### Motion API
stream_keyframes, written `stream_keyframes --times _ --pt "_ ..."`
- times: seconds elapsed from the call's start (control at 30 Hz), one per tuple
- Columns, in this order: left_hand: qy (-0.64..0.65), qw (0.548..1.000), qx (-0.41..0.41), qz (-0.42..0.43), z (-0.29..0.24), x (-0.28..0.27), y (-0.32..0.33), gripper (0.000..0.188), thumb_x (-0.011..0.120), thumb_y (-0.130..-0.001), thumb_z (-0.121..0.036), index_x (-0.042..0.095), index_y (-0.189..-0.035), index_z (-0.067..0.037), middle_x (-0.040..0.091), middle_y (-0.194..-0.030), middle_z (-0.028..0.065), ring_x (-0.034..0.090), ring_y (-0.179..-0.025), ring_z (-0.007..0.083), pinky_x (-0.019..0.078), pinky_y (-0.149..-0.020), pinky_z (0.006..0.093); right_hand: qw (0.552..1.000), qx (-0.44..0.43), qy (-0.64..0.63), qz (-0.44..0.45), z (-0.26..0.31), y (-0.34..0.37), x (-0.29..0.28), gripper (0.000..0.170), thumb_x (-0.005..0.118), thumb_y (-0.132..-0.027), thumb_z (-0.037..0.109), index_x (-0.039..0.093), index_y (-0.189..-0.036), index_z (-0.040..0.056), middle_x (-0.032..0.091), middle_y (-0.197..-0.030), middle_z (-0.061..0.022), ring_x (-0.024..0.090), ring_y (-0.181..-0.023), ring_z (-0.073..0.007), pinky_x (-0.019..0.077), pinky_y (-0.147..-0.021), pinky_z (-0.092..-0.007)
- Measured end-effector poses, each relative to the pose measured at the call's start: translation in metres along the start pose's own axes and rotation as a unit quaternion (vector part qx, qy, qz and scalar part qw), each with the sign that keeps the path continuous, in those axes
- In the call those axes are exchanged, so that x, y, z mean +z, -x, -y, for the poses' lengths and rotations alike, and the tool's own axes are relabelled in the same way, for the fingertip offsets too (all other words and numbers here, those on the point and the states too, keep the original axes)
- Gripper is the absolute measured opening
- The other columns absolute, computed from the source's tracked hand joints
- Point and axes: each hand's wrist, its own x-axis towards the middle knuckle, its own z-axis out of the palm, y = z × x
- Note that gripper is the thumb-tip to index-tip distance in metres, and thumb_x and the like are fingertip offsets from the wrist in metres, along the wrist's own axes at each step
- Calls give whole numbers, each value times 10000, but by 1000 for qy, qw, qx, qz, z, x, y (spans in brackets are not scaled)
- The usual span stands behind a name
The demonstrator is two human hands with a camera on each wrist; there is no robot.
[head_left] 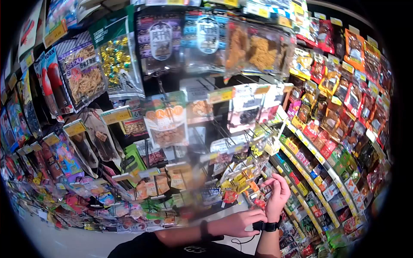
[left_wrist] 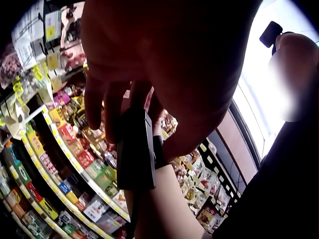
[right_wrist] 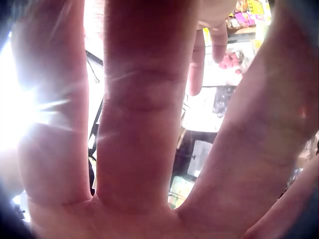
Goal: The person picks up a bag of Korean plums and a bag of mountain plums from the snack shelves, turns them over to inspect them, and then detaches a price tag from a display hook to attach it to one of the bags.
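Although its palm is turned from view in the head picture, the left hand (head_left: 241, 223) has its fingers curled over a black device (left_wrist: 135, 149) strapped on the right wrist (head_left: 272, 234); the left grip is closed round it, partly hiding it. The right hand (head_left: 277, 198) holds nothing, its fingers loosely bent and its grip relaxed, above the device. In the right wrist view, large fingers close to the lens block most of the scene, leaving only slivers between them. A black band (head_left: 204, 230) circles the left wrist, and a thin cable (head_left: 245, 247) loops below the hands, its ends hard to trace. Around them, hanging snack packets (head_left: 167, 122) and stocked shelves (head_left: 320, 158) blur or are cut off toward the dark edges, much lettering unreadable.
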Motion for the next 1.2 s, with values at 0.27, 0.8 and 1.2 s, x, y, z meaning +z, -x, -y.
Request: stream_keyframes --times 0.27,0.8,1.2 --pt "76 982 -9 174 -45 107 -45 413 721 -908 -154 596 -1289 -57 575 -1273 102 606 -1153 296 508 -970 389 997 -31 34 -56 48 74 -140 245 504 -1085 112 646 -1208 -44 655 -840 -90 641 -715 -162 551 -681 -295" --pt "76 879 64 466 -11 332 -85 315 642 -951 -203 663 -1234 -64 639 -1218 123 630 -1123 339 514 -981 426 882 130 381 -245 120 344 -360 194 579 -980 24 735 -1088 -10 706 -768 -94 662 -663 -148 534 -640 -284" --pt "-106 626 -217 742 305 474 29 302 651 -870 -347 741 -975 -79 756 -937 126 732 -865 303 567 -745 444 539 611 50 -577 -8 792 -359 309 567 -995 184 687 -1188 -26 769 -949 -178 768 -751 -284 601 -621 -389"
